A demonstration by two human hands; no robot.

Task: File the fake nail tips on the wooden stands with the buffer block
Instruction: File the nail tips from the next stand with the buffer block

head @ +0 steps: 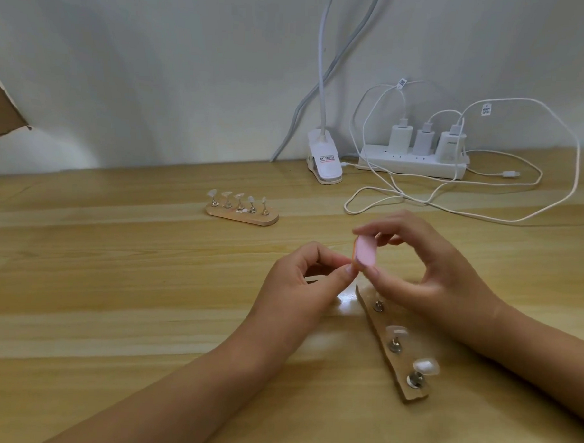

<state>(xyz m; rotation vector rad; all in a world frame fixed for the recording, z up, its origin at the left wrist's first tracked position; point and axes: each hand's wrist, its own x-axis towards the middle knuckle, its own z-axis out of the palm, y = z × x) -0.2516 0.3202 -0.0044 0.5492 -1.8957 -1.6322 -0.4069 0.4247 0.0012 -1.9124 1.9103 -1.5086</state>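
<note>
My right hand [426, 267] pinches a small pink buffer block [364, 251] between thumb and fingers, held above the table. My left hand [310, 279] has its thumb and forefinger pinched together right at the block's lower left edge, seemingly on a small clear nail tip that I cannot make out. Below my hands lies a wooden stand [384, 339] running diagonally, with clear nail tips [426, 366] on metal posts; its far end is hidden by my right hand. A second wooden stand [242, 215] with several clear tips sits farther back on the table.
A white clip lamp [325, 162] stands at the back by the wall. A white power strip [412, 161] with three chargers and looping white cables [452, 208] lies at the back right. A cardboard edge [2, 108] pokes in at the far left.
</note>
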